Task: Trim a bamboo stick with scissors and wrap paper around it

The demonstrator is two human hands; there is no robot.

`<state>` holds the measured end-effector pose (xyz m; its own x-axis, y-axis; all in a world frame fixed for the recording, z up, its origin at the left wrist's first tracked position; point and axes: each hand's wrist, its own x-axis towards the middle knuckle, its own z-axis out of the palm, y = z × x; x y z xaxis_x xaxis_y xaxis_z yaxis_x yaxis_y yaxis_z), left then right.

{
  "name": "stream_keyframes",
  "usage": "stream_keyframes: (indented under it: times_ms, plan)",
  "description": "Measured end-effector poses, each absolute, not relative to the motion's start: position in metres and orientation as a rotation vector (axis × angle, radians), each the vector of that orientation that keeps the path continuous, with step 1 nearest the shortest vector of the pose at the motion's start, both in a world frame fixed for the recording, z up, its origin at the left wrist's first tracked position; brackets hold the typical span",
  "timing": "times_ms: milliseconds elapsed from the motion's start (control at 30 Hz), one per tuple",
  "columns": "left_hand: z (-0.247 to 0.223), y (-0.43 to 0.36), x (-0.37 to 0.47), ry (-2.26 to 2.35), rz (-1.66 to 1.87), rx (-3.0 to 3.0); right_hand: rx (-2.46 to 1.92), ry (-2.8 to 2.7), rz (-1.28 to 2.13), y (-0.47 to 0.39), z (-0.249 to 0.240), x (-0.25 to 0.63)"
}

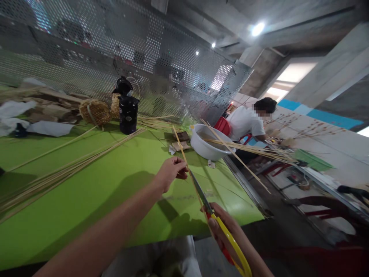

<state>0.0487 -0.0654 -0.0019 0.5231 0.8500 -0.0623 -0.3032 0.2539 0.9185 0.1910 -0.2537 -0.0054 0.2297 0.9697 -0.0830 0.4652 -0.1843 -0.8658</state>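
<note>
My left hand point(173, 172) pinches a thin, pale strip point(179, 143), which looks like bamboo or rattan, above the green tabletop point(115, 192). The strip slants away toward the back of the table and also runs down toward my right hand point(226, 227). That hand is closed around the yellow and red handles of a pair of scissors point(201, 190). Their blades point up and left along the strip, with the tips close to my left fingers. Whether the blades touch the strip I cannot tell.
A bundle of long strips point(72, 169) lies at the left. A white basin point(209, 144) with strips across it stands at the table's right edge. Behind are a black bottle point(128, 114), a woven basket point(94, 111) and papers. Farther right, a person point(245, 121) bends over another table.
</note>
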Motion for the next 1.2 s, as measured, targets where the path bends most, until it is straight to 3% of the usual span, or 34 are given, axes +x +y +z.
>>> stream_keyframes:
  times_ms: [667, 1200]
  plan:
    - [0.006, -0.073, 0.048, 0.655, 0.849, 0.998, -1.819, -1.499, 0.727, -0.250, -0.008, 0.201]
    - [0.007, -0.075, 0.049, 0.651, 0.851, 0.966, -1.798, -1.437, 0.812, -0.253, -0.011, 0.198]
